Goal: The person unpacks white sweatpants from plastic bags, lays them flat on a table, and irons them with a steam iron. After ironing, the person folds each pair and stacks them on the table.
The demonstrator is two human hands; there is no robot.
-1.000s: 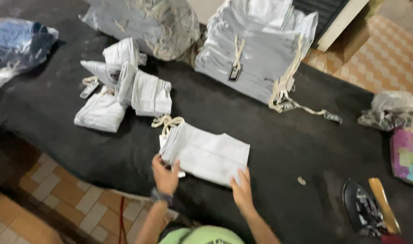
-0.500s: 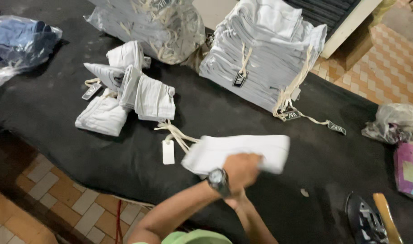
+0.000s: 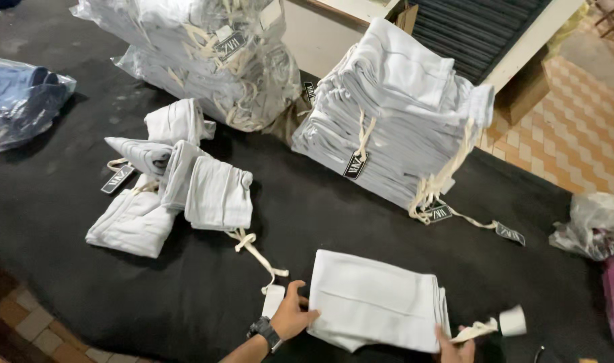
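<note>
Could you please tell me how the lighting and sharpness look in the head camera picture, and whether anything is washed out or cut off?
In the head view the light is soft and even; the tall stack of folded garments looks pale, its folds still readable; the plastic-wrapped bundle shows glare; the black table cover swallows shadow detail; the left hand is fairly sharp, while the right hand is cropped by the bottom edge.

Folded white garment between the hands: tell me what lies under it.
The folded white garment lies flat on the black table cover, left hand and right hand at its edges. Whether anything else lies beneath is hidden.
</note>
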